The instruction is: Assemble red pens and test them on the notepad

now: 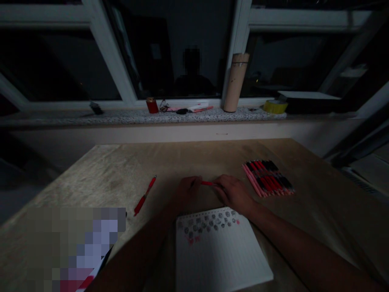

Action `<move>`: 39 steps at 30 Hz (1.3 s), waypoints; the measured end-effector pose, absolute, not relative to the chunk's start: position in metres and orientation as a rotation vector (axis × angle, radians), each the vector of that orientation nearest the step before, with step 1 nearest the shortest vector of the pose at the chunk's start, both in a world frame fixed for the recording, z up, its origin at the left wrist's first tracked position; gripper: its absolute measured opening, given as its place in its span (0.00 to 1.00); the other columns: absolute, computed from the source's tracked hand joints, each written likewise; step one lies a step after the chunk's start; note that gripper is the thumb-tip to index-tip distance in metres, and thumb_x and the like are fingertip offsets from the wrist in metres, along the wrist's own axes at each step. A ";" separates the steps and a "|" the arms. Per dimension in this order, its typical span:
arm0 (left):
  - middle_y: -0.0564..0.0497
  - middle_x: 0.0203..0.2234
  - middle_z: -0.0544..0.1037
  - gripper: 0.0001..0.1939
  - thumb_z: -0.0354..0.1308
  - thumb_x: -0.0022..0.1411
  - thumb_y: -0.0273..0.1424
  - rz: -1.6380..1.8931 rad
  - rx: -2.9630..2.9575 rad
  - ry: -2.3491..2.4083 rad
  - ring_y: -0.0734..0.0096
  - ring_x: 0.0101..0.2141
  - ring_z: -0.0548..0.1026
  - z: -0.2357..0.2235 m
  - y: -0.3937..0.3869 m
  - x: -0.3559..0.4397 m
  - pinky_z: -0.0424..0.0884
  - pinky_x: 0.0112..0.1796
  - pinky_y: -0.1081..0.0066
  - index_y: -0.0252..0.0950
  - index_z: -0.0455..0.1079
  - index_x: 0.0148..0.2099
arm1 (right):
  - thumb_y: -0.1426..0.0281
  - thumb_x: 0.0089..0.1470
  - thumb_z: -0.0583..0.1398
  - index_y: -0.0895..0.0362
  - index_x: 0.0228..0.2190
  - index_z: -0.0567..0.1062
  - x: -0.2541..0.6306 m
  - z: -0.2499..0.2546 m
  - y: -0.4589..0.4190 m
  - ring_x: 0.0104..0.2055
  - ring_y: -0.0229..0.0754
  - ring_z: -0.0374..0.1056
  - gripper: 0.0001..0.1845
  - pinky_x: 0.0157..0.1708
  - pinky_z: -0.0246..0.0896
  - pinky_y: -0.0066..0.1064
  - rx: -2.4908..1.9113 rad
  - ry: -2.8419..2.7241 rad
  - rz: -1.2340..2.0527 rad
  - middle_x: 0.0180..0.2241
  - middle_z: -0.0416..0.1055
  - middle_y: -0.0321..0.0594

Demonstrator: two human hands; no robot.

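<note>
A red pen (207, 183) lies crosswise between my two hands just beyond a notepad. My left hand (187, 189) is closed round its left end, and my right hand (233, 190) has its fingers closed on the right end. Below them is the spiral-topped lined notepad (225, 255), marked with rows of dark round scribbles and a few red ones. Left of my hands, another red pen (145, 197) rests on the table at a slant. A tight row of red and black pens with pink pencils (269, 178) lies to the right of my right hand.
Everything lies on a brown table (115, 162) below a window. A granite sill (121, 117) behind it holds a bamboo-like cylinder (236, 83), yellow tape (275, 106), a red jar (152, 106) and small items. The lower left is pixelated.
</note>
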State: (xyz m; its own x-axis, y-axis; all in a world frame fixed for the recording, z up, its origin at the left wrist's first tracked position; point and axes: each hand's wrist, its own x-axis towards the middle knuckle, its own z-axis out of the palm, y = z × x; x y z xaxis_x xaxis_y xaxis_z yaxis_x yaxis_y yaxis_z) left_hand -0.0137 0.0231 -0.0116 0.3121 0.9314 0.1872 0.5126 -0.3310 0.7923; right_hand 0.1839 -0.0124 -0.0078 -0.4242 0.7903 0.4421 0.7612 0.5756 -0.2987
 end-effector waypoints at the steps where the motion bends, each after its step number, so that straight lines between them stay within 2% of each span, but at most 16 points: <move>1: 0.57 0.16 0.58 0.22 0.42 0.60 0.44 0.863 1.961 1.273 0.75 0.22 0.59 -0.011 0.023 -0.014 0.52 0.24 0.73 0.34 0.58 0.21 | 0.67 0.60 0.51 0.58 0.36 0.71 0.184 -0.009 -0.012 0.34 0.41 0.67 0.10 0.34 0.59 0.31 -1.257 -2.264 0.078 0.32 0.71 0.43; 5: 0.56 0.17 0.60 0.22 0.43 0.61 0.44 0.856 1.966 1.276 0.75 0.22 0.60 -0.010 0.021 -0.014 0.53 0.25 0.73 0.34 0.58 0.22 | 0.67 0.60 0.51 0.57 0.37 0.69 0.185 -0.010 -0.013 0.31 0.40 0.68 0.10 0.31 0.58 0.29 -1.315 -2.260 0.110 0.32 0.72 0.41; 9: 0.57 0.16 0.59 0.22 0.42 0.61 0.43 0.870 1.956 1.275 0.75 0.22 0.59 -0.010 0.022 -0.014 0.54 0.24 0.73 0.34 0.59 0.22 | 0.64 0.60 0.51 0.57 0.42 0.69 0.184 -0.005 -0.015 0.35 0.41 0.68 0.13 0.35 0.59 0.30 -1.291 -2.261 0.107 0.35 0.72 0.43; 15: 0.57 0.16 0.59 0.21 0.43 0.61 0.43 0.883 1.961 1.284 0.75 0.22 0.59 -0.010 0.022 -0.014 0.53 0.25 0.73 0.34 0.58 0.22 | 0.66 0.60 0.51 0.58 0.37 0.71 0.183 -0.004 -0.015 0.36 0.41 0.66 0.11 0.36 0.59 0.30 -1.250 -2.278 0.078 0.34 0.71 0.43; 19: 0.57 0.16 0.58 0.21 0.43 0.61 0.43 0.854 1.952 1.303 0.75 0.22 0.58 -0.007 0.020 -0.013 0.51 0.24 0.73 0.35 0.57 0.21 | 0.68 0.59 0.52 0.58 0.35 0.69 0.185 -0.009 -0.014 0.30 0.39 0.67 0.08 0.31 0.58 0.28 -1.326 -2.247 0.133 0.31 0.71 0.41; 22: 0.57 0.16 0.58 0.22 0.43 0.60 0.43 0.865 1.938 1.316 0.75 0.21 0.58 -0.004 0.019 -0.013 0.52 0.24 0.73 0.35 0.56 0.20 | 0.67 0.59 0.52 0.57 0.35 0.68 0.186 -0.011 -0.013 0.29 0.38 0.67 0.07 0.29 0.57 0.27 -1.359 -2.222 0.168 0.30 0.71 0.40; 29: 0.58 0.15 0.56 0.23 0.43 0.60 0.45 0.879 1.907 1.308 0.76 0.20 0.56 -0.008 0.021 -0.013 0.51 0.23 0.73 0.35 0.57 0.21 | 0.66 0.58 0.53 0.56 0.36 0.68 0.187 -0.013 -0.012 0.31 0.39 0.67 0.08 0.31 0.58 0.28 -1.290 -2.188 0.135 0.33 0.72 0.41; 39: 0.56 0.19 0.67 0.14 0.49 0.57 0.39 0.996 1.946 1.411 0.74 0.24 0.65 -0.008 0.026 -0.021 0.58 0.26 0.74 0.33 0.66 0.27 | 0.68 0.56 0.54 0.56 0.34 0.69 0.192 -0.012 -0.010 0.32 0.40 0.67 0.06 0.32 0.58 0.29 -1.373 -2.161 0.083 0.32 0.70 0.40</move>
